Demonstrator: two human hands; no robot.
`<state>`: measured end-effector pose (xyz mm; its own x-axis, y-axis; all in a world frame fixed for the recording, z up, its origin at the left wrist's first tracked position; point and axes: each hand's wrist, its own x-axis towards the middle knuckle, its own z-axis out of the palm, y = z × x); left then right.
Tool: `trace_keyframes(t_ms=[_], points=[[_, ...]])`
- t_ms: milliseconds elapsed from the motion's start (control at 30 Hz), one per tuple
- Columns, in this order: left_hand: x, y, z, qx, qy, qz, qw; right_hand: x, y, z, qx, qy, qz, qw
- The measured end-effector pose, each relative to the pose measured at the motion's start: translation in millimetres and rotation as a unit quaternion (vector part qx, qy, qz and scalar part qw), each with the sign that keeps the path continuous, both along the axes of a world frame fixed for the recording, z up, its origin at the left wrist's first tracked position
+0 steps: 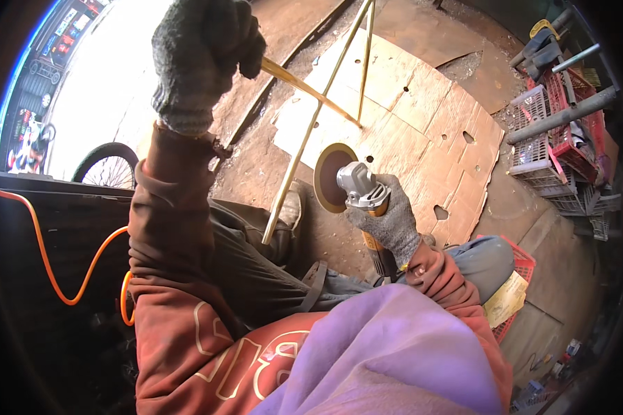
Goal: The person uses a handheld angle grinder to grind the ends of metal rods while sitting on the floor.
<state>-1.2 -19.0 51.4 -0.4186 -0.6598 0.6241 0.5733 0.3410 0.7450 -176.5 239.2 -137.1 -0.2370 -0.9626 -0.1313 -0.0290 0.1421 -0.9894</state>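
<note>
My right hand [394, 220], in a grey knit glove, is closed around an angle grinder [360, 185] by its head and yellow-black body. The grinder's brown disc [333, 178] faces left, beside a long brass-coloured rod [294, 164] and apart from it. That rod belongs to a thin frame whose bars meet near the top edge. Raised at the upper left, my gloved left hand [204, 59] is closed on another brass-coloured bar [304, 88], which crosses the long rod and ends over the cardboard. Whether the bars are joined where they cross, I cannot tell.
Flattened cardboard [422, 145] with holes covers the floor ahead. Red and white plastic crates [533, 124] and metal pipes [564, 114] stand at the right. An orange cable [48, 259] hangs at the left, near a bicycle wheel [109, 168]. My shoe [292, 207] is close to the rod.
</note>
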Motion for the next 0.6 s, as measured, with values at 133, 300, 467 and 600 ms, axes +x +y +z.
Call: trace_keyframes(t_ms=[133,300,467,600], points=[[-8,1,1,0.05,0.034,-0.027,0.998,-4,3,0,0.021,0.043,0.007,0.999],[-14,2,7,-0.049,0.006,-0.064,0.997,-6,7,-6,0.027,0.021,-0.007,0.999],[-23,13,9,-0.091,0.016,-0.048,0.995,-9,10,-13,0.036,0.026,-0.022,0.999],[-21,19,13,-0.074,-0.006,-0.054,0.996,-8,7,-6,0.034,0.011,-0.016,0.999]])
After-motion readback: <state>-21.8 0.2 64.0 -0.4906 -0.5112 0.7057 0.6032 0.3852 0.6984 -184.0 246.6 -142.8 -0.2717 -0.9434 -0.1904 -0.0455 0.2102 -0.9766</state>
